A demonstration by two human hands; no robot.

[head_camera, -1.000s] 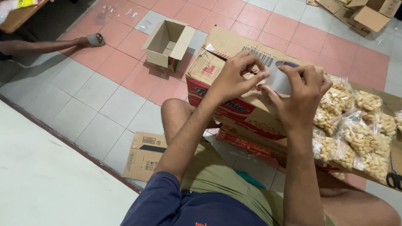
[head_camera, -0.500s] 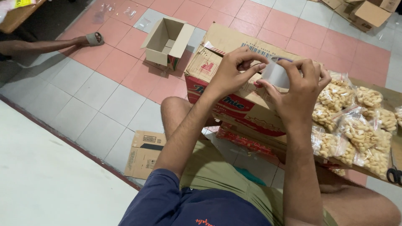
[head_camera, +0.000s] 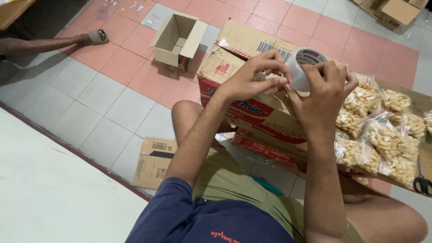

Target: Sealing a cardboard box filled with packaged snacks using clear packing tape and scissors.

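I am sitting on the tiled floor [head_camera: 90, 112] with a big cardboard carton [head_camera: 252, 96] tipped against my knees, and I have a roll of clear packing tape [head_camera: 302, 67] held up above the carton's near top edge. My right hand [head_camera: 326, 92] is wrapped around the roll, fingers curled over its rim so it sits firmly in the palm. My left hand [head_camera: 252, 78] is pinched narrow at the roll's face, thumb and forefinger closed together right at the tape's surface; whether they already have the loose end between them I cannot tell, since the tape is clear. I judge this to be the step of finding and lifting the tape's free end. The next move would call for a steady hold on the roll while the pinch draws a strip away cleanly, without letting it fold back on itself. Along the carton's right side lie clear bags of pale snacks [head_camera: 382, 130], with black scissors [head_camera: 423, 184] at the far right edge. A small open box [head_camera: 177, 40] stands on the floor beyond the carton's far left corner.
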